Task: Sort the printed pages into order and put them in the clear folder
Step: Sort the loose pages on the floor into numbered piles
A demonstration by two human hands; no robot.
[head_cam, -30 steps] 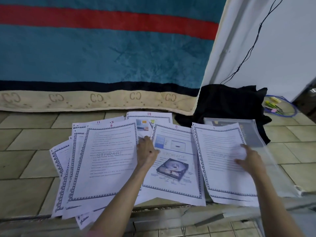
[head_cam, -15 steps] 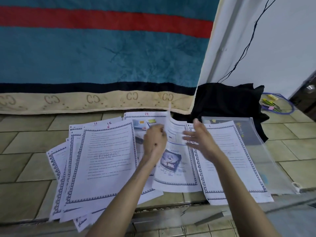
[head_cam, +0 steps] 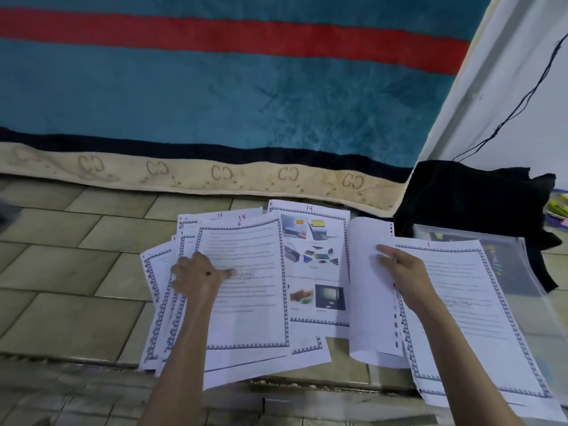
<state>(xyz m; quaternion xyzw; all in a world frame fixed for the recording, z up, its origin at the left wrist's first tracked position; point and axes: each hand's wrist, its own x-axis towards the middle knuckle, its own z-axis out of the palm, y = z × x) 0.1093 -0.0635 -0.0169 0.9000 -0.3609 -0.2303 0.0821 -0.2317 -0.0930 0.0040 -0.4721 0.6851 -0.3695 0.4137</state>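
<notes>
On the tiled floor (head_cam: 61,309), near its front step edge, the left hand (head_cam: 196,279) rests on a fanned stack of white printed pages with patterned borders (head_cam: 246,287), fingers spread loosely and thumb pressing the top sheet. The right hand (head_cam: 405,269) holds a turned-over blank-backed page (head_cam: 365,287), fingers straight upon it, above the page numbered 1 (head_cam: 479,318). That page overlaps the clear plastic folder (head_cam: 510,265) towards the floor's right edge. Beyond lie a black cloth (head_cam: 467,192) and a teal blanket with a red stripe (head_cam: 215,87).
</notes>
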